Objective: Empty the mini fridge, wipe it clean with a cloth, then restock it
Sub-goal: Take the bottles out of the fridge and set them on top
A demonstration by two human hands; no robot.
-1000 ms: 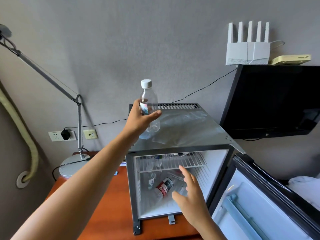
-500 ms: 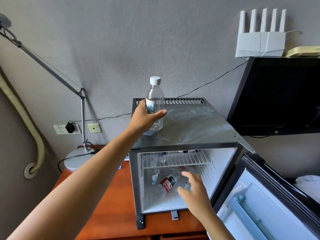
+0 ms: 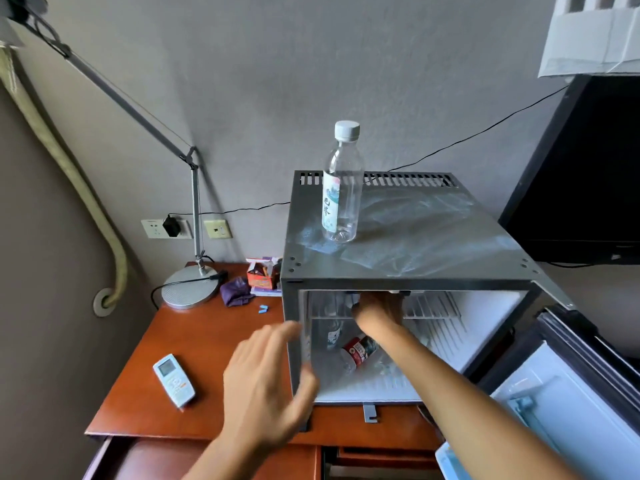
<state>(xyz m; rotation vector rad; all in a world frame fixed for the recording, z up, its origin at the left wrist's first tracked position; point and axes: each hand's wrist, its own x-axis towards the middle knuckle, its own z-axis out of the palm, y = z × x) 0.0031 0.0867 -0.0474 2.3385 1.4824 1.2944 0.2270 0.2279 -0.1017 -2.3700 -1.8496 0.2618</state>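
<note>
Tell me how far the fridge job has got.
Early in the emptying. Done: one water bottle stands upright on top of the mini fridge. In hand: the right hand reaches in at the wire shelf; whether it grips anything is hidden. The left hand is open and empty. Left: a red-labelled bottle and another bottle inside, then wiping and restocking.

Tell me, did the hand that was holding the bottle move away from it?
Yes. The left hand let go of the bottle, which stands on the fridge top, and dropped down beside the fridge's front left edge.
</note>
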